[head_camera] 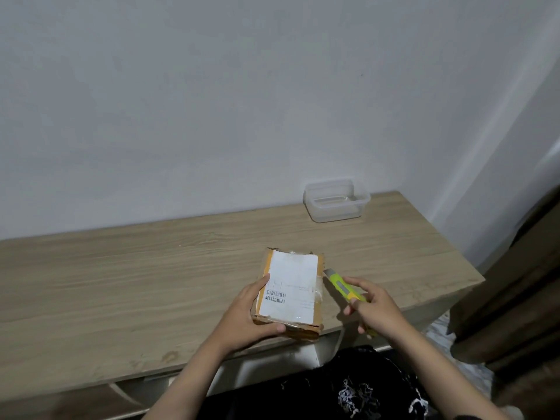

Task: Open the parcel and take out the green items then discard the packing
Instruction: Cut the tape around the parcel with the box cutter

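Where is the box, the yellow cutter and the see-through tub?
box [292, 286]: head view, on its white label.
cutter [341, 284]: head view, on the yellow-green body near the blade end.
tub [336, 212]: head view, on its front wall.

Left hand [247, 313] clamped; right hand [374, 307] curled.

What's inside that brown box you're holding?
Nothing inside shows yet. The parcel lies closed and taped on the table, a white label on top. The left hand steadies it; the right hand holds a cutter.
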